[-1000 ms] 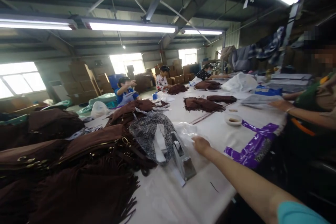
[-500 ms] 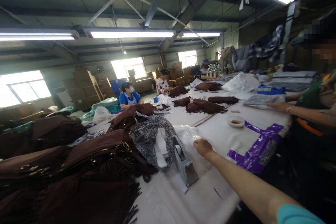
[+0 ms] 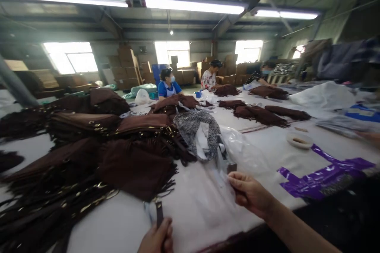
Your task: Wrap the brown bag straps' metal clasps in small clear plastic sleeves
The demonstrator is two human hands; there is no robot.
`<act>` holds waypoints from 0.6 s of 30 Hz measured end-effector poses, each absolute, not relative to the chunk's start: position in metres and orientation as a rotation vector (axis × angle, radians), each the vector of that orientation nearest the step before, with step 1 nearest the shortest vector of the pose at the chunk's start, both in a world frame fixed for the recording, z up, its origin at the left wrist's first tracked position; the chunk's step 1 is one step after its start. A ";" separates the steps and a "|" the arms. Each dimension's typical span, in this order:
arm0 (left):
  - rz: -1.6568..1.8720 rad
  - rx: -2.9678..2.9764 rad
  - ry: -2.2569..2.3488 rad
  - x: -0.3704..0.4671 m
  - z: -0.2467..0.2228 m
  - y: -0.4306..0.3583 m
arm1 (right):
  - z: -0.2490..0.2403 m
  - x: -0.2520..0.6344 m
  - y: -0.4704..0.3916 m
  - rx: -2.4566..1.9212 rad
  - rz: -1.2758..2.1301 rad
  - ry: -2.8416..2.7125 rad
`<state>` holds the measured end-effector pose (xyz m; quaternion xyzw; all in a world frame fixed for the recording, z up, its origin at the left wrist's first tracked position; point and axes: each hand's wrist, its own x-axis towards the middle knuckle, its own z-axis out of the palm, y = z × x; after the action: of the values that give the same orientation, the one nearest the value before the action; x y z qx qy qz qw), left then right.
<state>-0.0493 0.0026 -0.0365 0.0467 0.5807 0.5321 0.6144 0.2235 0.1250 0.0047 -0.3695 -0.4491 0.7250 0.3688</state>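
Note:
My left hand [image 3: 157, 237] is closed on a dark strap [image 3: 159, 212] with a metal clip at its top, at the bottom centre. To its right, my right hand [image 3: 249, 191] pinches the edge of a clear plastic bag [image 3: 204, 201] that hangs over the white table [image 3: 103, 225]. Just beyond my right hand is the tape dispenser [image 3: 222, 154], beside grey speckled fabric [image 3: 187, 126] with white pieces on it. Brown fringed bags [image 3: 133, 166] with gold-coloured rings lie piled to the left.
A purple plastic package [image 3: 326, 178] and a tape roll [image 3: 299, 140] lie on the right. More brown items [image 3: 261, 115] rest farther back. People [image 3: 170, 85] sit across the table, and another person's hand [image 3: 371, 137] shows at the right edge.
The view has turned left. My left hand has come into view holding the strap. My right hand has drawn the clear plastic nearer, to the front of the tape dispenser.

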 end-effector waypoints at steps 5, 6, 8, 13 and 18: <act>1.289 0.340 1.157 -0.047 -0.036 -0.006 | -0.009 0.143 0.077 -0.945 2.225 -1.329; 1.272 0.358 1.115 -0.047 -0.035 -0.008 | -0.012 0.130 0.073 -0.960 2.205 -1.410; 1.230 0.416 1.040 -0.047 -0.036 -0.012 | -0.015 0.108 0.071 -1.012 2.116 -1.556; 1.261 0.437 1.073 -0.052 -0.043 -0.019 | -0.022 0.088 0.074 -1.090 1.954 -1.624; 1.297 0.414 1.131 -0.054 -0.047 -0.018 | -0.030 0.092 0.068 -1.211 1.937 -1.742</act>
<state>-0.0543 -0.0176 -0.0469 0.1810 0.4947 0.5671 0.6332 0.0923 0.0680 -0.0296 -0.4178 -0.6009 0.6681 0.1342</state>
